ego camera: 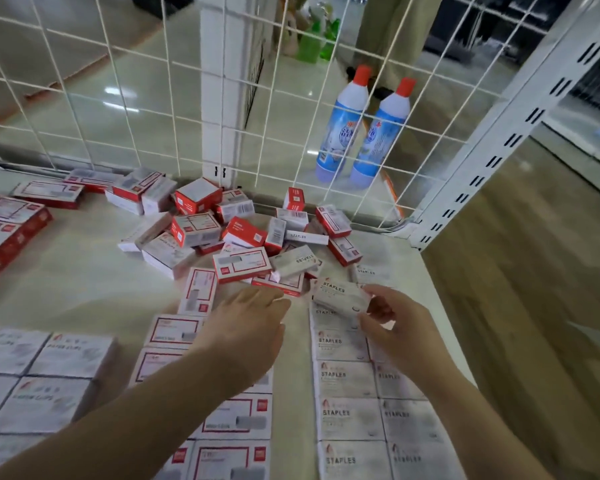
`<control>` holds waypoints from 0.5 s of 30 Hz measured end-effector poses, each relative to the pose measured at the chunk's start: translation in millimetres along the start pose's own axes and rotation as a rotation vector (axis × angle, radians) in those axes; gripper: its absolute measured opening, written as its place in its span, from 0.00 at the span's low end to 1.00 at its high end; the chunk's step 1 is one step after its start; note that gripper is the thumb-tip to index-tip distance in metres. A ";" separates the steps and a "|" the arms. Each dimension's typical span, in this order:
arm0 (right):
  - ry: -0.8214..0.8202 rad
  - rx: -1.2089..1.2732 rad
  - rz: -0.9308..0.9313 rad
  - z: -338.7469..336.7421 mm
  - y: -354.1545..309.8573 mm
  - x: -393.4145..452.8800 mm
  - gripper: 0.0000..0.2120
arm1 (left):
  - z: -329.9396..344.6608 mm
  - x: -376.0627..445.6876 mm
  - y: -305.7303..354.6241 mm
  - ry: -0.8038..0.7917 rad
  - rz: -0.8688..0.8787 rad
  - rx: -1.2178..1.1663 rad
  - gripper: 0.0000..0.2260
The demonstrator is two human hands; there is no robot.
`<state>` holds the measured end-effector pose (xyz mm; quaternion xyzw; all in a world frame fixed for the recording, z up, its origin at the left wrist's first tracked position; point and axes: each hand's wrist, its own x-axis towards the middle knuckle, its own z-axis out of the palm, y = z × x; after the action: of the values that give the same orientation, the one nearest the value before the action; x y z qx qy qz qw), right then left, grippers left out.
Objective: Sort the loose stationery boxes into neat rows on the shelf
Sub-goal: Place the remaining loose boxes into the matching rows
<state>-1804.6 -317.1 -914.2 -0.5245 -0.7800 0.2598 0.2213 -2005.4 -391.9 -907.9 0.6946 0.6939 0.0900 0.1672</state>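
A: Step?
B: Placing. Right hand (392, 320) pinches a white STAPLES box (340, 297) just above the far end of the white staples rows (354, 379) along the shelf's (84, 271) right edge.
A: Left hand (246, 327)?
B: Fingers straight, holding nothing, reaching toward the loose pile (243, 233) near the shelf's back edge by the wire grid (174, 98).
A: Next?
B: Probably set the box flush, label up, extending that row; then take a red-and-white box (241, 263) for the middle rows.

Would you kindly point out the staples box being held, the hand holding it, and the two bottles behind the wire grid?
staples box (338, 296): head view, its top face.
right hand (400, 329): head view, its back.
bottles (340, 133): head view, left bottle's label.
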 end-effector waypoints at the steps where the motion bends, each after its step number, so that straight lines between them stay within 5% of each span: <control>1: 0.010 -0.008 -0.008 -1.9 -0.4 2.5 0.16 | 0.7 3.4 2.3 -0.008 0.019 0.013 0.18; 15: -0.091 -0.220 -0.017 -12.3 2.3 52.5 0.06 | 11.7 23.3 12.0 -0.099 0.049 0.127 0.26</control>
<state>-1813.9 -265.3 -902.4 -0.5265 -0.8175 0.1945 0.1291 -1989.5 -369.8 -917.0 0.7241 0.6719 0.0156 0.1546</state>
